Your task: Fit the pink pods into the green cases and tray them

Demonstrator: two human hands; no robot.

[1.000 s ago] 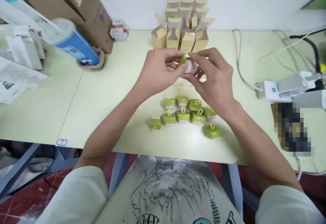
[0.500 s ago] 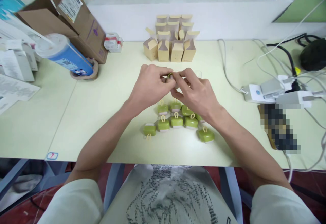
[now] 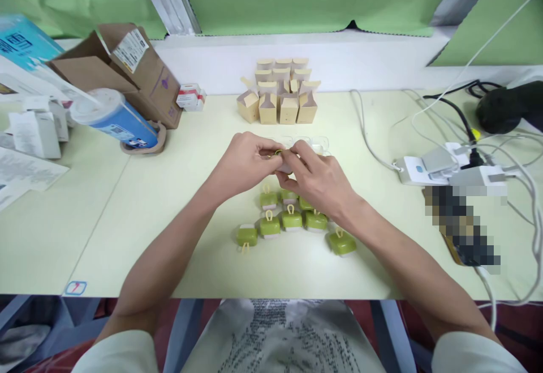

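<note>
My left hand (image 3: 250, 163) and my right hand (image 3: 316, 178) meet over the middle of the table, fingertips pinched round one small case (image 3: 287, 166). A yellow-green edge and a pale part of it show; the fingers cover the rest. Nearer to me lie several small green cases with pale bases and cream loops, such as one green case (image 3: 270, 226) in the front row. Another green case (image 3: 342, 243) sits apart, below my right forearm. Just behind my hands stands a clear plastic tray (image 3: 320, 142), partly covered by them.
Several open small cardboard boxes (image 3: 289, 108) stand against the wall. On the left are a large open carton (image 3: 156, 87), a blue cup (image 3: 123, 121) in a holder and white papers (image 3: 29, 172). A power strip (image 3: 418, 169), cables and a blurred-out phone (image 3: 460, 226) lie on the right.
The view has tilted up, so everything sits lower in the picture and more of the clear tray shows. Both hands keep their pinch on the small case.
</note>
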